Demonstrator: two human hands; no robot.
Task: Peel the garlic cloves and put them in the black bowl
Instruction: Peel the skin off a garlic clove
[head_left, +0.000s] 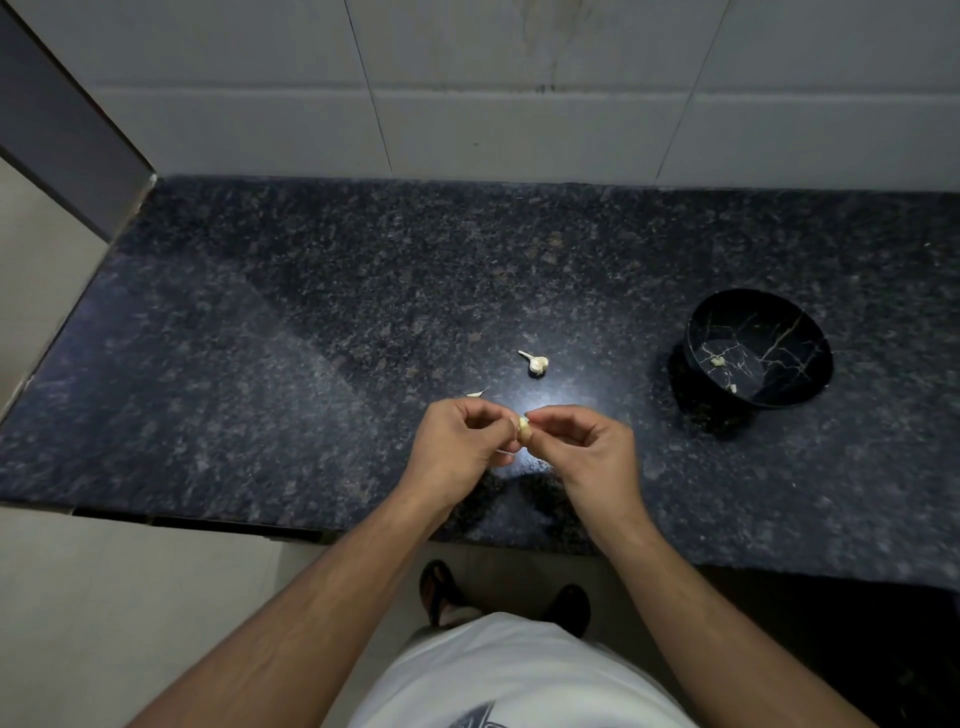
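A pale garlic clove (524, 429) is pinched between my left hand (460, 452) and my right hand (589, 447), just above the dark granite counter (311, 338) near its front edge. Fingertips of both hands meet on the clove. A small piece of the garlic bulb (537, 363) lies on the counter just beyond my hands. A scrap of garlic skin (475, 394) lies left of it. The black bowl (789, 384) with thin gold veins stands to the right, with two peeled cloves (718, 361) inside.
A white tiled wall (493, 88) rises behind the counter. A dark vertical panel (62, 124) borders the counter's left end. The front edge of the counter runs just below my wrists, with the floor and my feet (441, 592) beneath.
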